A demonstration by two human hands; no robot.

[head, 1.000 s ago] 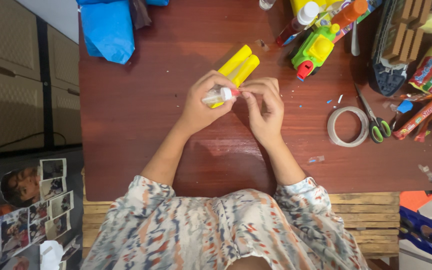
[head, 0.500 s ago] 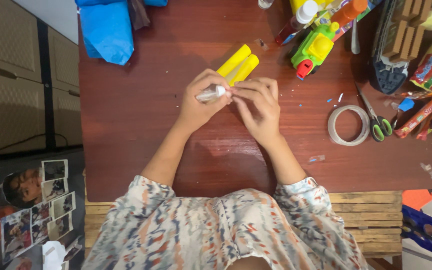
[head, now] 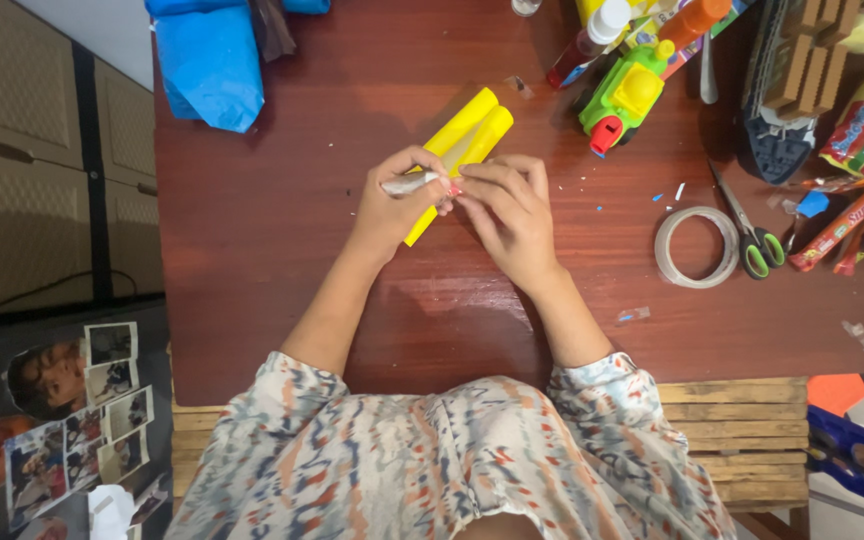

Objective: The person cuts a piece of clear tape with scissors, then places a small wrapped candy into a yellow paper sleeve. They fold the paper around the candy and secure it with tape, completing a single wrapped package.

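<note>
Left hand grips a small clear bottle; right hand pinches its cap end, above yellow tubes on the table.

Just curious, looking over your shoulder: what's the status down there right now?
Left hand grips small clear bottle. Right hand fingers pinch at its tip. Yellow paper rolls lie beneath. Tape roll, scissors off right, clear.

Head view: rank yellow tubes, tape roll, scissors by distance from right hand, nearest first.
1. yellow tubes: just above the right hand, partly under the hands.
2. tape roll: to its right on the table.
3. scissors: at the roll's far right edge.
</note>
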